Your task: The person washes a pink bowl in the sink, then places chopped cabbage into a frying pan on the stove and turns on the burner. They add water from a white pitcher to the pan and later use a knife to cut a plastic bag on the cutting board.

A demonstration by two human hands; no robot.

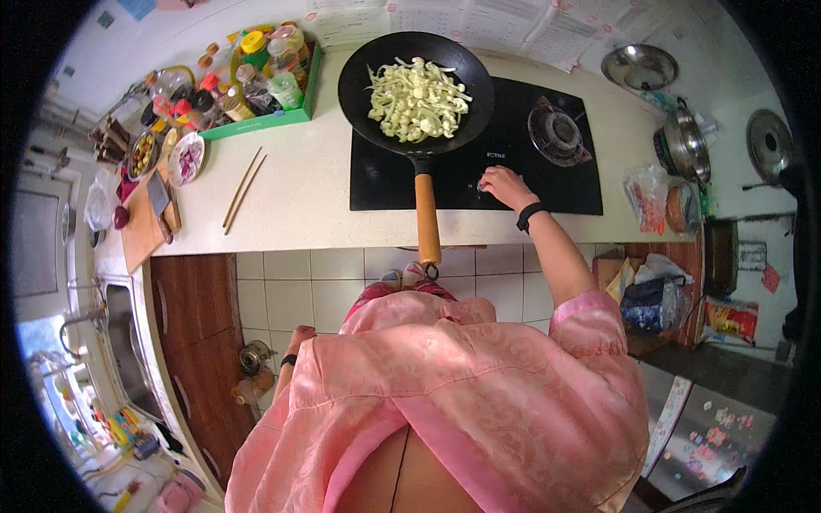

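Note:
My right hand (pixel 504 186) is on a control knob (pixel 482 186) at the front of the black Fotile gas hob (pixel 545 189), its fingers closed round it. Left of that hand, a black wok (pixel 359 96) with a wooden handle (pixel 427 215) stands over the hob's left side and holds cut cauliflower (pixel 420 99). The handle juts over the counter's front edge. My left hand (pixel 303 333) hangs low at my side, away from the counter; it looks loosely curled, and its fingers are mostly hidden. A pair of wooden chopsticks (pixel 244 192) lies on the counter left of the hob.
Left on the counter are a plate of chopped onion (pixel 187 160), a cleaver (pixel 158 195) on a wooden cutting board (pixel 138 234), and a green box (pixel 269 120) of seasoning jars. The second burner (pixel 559 133) is at right, with a metal pot (pixel 687 144) beyond. A sink (pixel 131 340) is far left.

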